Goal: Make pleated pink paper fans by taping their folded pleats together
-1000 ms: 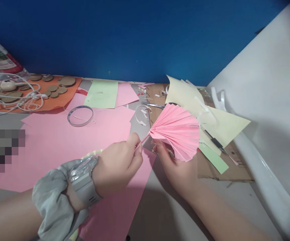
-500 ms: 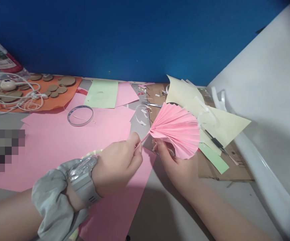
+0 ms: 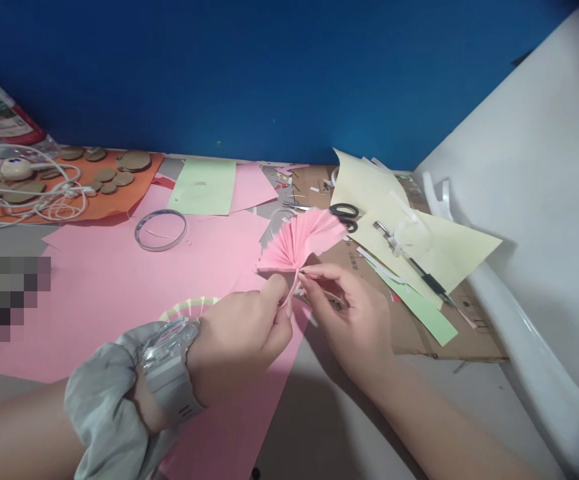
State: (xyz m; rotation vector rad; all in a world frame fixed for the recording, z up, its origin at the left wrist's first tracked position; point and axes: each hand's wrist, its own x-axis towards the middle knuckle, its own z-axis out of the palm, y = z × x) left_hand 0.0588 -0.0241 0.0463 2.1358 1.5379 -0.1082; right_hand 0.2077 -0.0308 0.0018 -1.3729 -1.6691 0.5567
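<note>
A pleated pink paper fan (image 3: 302, 237) spreads upward from a narrow gathered stem, between and above my two hands. My left hand (image 3: 249, 320), with a grey watch and a scrunchie at the wrist, is closed around the lower end of that stem. The thumb and forefinger of my right hand (image 3: 352, 313) pinch the gathered point at the fan's base. Behind my left wrist, a second pleated piece (image 3: 194, 307) with a cream and green edge lies partly hidden on the large pink sheet (image 3: 104, 280).
Black-handled scissors (image 3: 344, 217) lie behind the fan. A pen (image 3: 419, 270), pale yellow sheets (image 3: 449, 240) and a green strip (image 3: 432, 320) rest on cardboard at right. A tape ring (image 3: 160, 231), cardboard discs (image 3: 133, 161) and white cable (image 3: 64, 200) are at left.
The fan has swung from the right to upright and leftward, uncovering the scissors' handles and the pen. My right thumb and forefinger have come up to its base.
</note>
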